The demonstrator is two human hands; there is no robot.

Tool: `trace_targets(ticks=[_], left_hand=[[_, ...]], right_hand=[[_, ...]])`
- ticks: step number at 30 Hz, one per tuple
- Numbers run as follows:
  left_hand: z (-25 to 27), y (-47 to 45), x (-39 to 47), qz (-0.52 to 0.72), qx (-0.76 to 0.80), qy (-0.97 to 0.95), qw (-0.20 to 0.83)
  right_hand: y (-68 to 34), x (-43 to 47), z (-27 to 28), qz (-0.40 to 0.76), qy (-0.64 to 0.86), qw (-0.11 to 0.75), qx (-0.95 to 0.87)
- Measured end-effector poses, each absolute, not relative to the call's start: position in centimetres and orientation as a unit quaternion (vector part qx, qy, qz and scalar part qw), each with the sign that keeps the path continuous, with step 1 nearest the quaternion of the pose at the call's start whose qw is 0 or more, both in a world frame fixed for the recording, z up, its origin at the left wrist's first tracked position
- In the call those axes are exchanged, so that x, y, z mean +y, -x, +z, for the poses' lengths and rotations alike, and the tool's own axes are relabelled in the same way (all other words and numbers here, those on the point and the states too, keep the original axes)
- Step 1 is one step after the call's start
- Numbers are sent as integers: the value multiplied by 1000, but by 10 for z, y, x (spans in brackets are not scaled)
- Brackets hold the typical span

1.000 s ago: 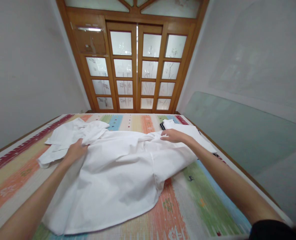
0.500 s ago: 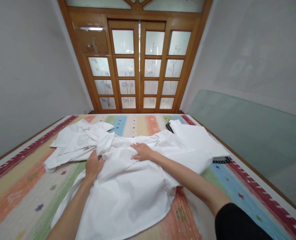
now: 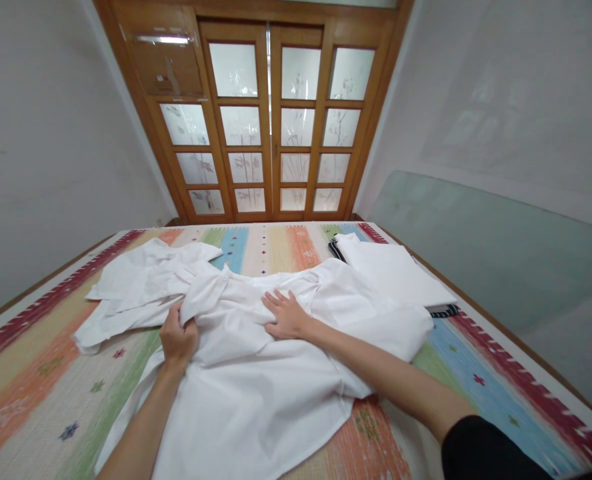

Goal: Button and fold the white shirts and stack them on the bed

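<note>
A white shirt (image 3: 256, 400) lies spread and wrinkled in front of me, its lower hem toward my body. At its upper left, my left hand (image 3: 179, 337) is closed on a gathered fold of the fabric. My right hand (image 3: 287, 316) rests flat near the top middle of the shirt, fingers spread and pressing on the cloth. Beyond my left hand, another crumpled white garment (image 3: 136, 277) lies against the shirt, and where one ends and the other begins is hard to tell.
The striped, colourful bedspread (image 3: 71, 387) covers the surface underneath. At the right stands a stack of folded white clothing (image 3: 401, 270) with black-and-white striped cloth (image 3: 443, 311) under it. A pale green panel (image 3: 501, 247) lines the right wall; wooden doors (image 3: 271, 133) close off the far end.
My left hand has drawn the gathered fold slightly left. My right hand has slid a little toward me over the cloth. The camera view has shifted slightly.
</note>
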State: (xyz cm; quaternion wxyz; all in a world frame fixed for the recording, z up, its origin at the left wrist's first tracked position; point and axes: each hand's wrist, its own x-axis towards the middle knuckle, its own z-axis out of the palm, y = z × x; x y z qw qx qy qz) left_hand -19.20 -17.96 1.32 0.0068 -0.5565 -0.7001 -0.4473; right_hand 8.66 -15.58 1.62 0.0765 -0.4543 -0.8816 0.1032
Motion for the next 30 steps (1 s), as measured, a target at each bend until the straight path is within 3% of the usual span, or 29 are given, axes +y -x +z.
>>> trace_targets(ticks=[6, 15, 30], left_hand=[[-2, 200, -171, -487, -672, 552, 76], [-4, 196, -172, -482, -611, 609, 153], [6, 185, -176, -399, -494, 694, 339]], right_hand=[[-70, -125, 26, 153, 519, 6, -841], [-67, -86, 24, 173, 565, 9, -807], [-65, -40, 19, 107, 595, 30, -796]])
